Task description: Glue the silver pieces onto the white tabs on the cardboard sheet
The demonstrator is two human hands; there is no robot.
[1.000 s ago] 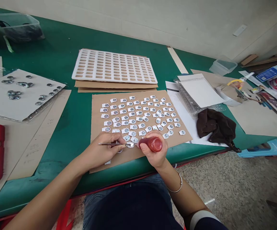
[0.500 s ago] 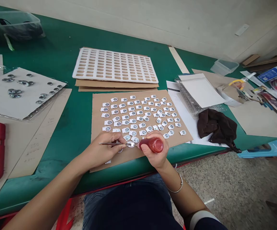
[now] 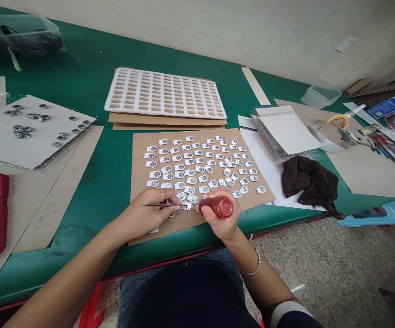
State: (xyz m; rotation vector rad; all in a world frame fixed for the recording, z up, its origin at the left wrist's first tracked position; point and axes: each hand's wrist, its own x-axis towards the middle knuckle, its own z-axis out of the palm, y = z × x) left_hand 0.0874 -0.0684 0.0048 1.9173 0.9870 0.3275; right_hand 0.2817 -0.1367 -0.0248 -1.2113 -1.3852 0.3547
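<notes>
My left hand (image 3: 149, 210) pinches a thin metal tool (image 3: 156, 205) whose tip meets a small round silver piece (image 3: 187, 206). In my right hand (image 3: 225, 223) is a red squeeze bottle (image 3: 222, 207), tilted so its nozzle points left at that same silver piece. Whether the nozzle touches the piece is too small to tell. Both hands are over the front part of a brown cardboard sheet (image 3: 139, 155). Several small white tags with round dark-printed discs lie on the sheet in uneven rows.
Behind the sheet, a white slotted tray (image 3: 137, 93) rests on cardboard. At left are metal rings on a white board (image 3: 29, 150) and a red-cased phone (image 3: 2, 214). A dark cloth (image 3: 306, 182), papers (image 3: 286, 130) and a clear container (image 3: 320, 96) lie at right.
The whole view has shifted very slightly. Both hands keep their hold on the tool and the bottle, in nearly the same place.
</notes>
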